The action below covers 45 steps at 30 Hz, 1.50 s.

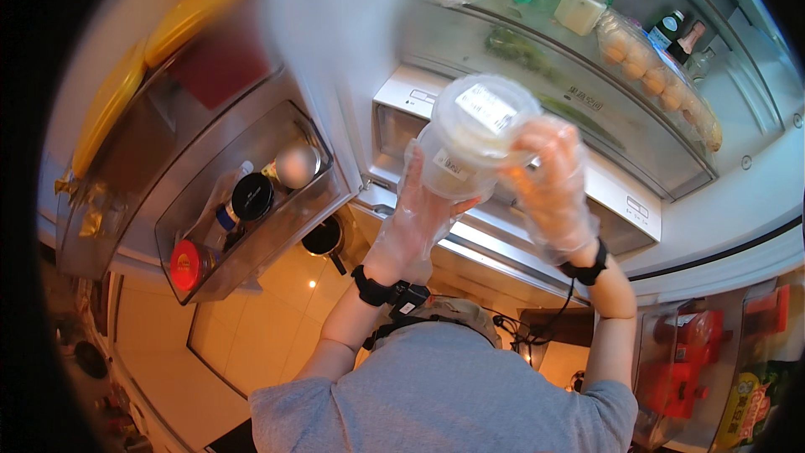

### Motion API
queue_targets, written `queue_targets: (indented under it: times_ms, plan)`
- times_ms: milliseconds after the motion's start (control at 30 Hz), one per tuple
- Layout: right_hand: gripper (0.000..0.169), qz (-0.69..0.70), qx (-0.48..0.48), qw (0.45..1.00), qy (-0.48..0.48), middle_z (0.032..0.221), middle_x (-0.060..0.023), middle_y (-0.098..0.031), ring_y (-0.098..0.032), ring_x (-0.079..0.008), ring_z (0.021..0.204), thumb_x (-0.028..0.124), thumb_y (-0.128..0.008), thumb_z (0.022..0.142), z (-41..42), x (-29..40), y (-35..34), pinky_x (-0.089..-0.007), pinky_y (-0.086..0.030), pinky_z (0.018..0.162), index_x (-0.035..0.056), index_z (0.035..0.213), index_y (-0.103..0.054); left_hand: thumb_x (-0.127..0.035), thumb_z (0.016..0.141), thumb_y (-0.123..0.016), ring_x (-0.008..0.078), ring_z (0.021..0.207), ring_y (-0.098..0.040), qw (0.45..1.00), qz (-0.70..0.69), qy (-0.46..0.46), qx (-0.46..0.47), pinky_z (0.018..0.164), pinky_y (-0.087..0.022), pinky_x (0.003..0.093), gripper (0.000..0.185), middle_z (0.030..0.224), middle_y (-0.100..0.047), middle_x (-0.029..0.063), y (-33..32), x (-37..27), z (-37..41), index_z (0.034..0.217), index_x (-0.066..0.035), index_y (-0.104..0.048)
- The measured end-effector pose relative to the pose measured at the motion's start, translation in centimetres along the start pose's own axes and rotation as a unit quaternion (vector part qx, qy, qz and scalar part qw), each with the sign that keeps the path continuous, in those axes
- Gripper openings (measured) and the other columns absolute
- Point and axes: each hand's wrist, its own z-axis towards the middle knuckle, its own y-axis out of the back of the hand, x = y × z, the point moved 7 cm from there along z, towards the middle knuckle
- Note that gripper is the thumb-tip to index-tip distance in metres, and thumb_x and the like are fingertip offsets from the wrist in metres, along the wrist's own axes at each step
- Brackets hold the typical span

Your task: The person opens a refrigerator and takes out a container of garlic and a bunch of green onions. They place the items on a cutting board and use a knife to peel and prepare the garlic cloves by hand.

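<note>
Both hands wear clear plastic gloves and are raised in front of an open refrigerator. My left hand (418,217) holds a round translucent plastic tub (449,176) from below and the side, its thumb and fingers spread around the wall. Directly above it, overlapping it, is a second round lidded plastic tub (456,129) with a white printed label on its lid. The fingers of my right hand (544,170) grip this upper tub at its right edge. Another label shows on the lower tub's wall. What the tubs contain is too blurred to tell.
Behind the hands is a clear crisper drawer (654,163) with green vegetables; bagged eggs (654,78) and bottles stand above. The open left door has a bin of jars (253,196); red packages (682,358) fill the right door. A black pan (322,236) is lower left. A cable (553,321) hangs from my right wrist.
</note>
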Motion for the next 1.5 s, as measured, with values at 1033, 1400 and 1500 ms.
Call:
queue_targets:
  times_ms: [1033,1400,1500]
  plan:
    - [0.060,0.429,0.161,0.871,0.177,0.139,-0.0163,-0.051,-0.054,-0.0399,0.124,0.036,-0.082,0.077,-8.2,17.9,-13.1,-0.0509,-0.049,0.099,0.0182,0.131,-0.064,-0.022,0.080,-0.085,0.0256,0.123,-0.058,0.803,0.495,-0.090,-0.321,0.101,-0.052,0.0379,0.077,0.138,-0.056,0.0105,11.7,2.7,-27.9,0.144,-0.010,-0.045]
    - [0.049,0.464,0.161,0.871,0.001,0.135,-0.0176,-0.055,-0.052,-0.0398,0.126,0.029,-0.076,0.085,-9.4,21.6,-17.3,-0.0501,-0.044,0.105,0.0111,0.129,-0.063,-0.024,0.077,-0.085,0.0217,0.120,-0.060,0.833,0.449,-0.004,-0.323,0.103,-0.048,0.0359,0.067,0.130,-0.063,0.0058,16.2,-1.5,-30.4,0.135,-0.013,-0.055]
    - [0.044,0.545,0.106,0.806,-0.206,0.131,-0.0138,-0.058,-0.054,-0.0331,0.125,0.028,-0.075,0.087,-11.4,20.0,-20.7,-0.0460,-0.045,0.105,0.0075,0.124,-0.063,-0.038,0.085,-0.076,0.0235,0.129,-0.053,0.796,0.522,0.040,-0.302,0.111,-0.041,0.0406,0.065,0.137,-0.059,0.0049,21.5,-0.6,-34.5,0.140,-0.017,-0.050]
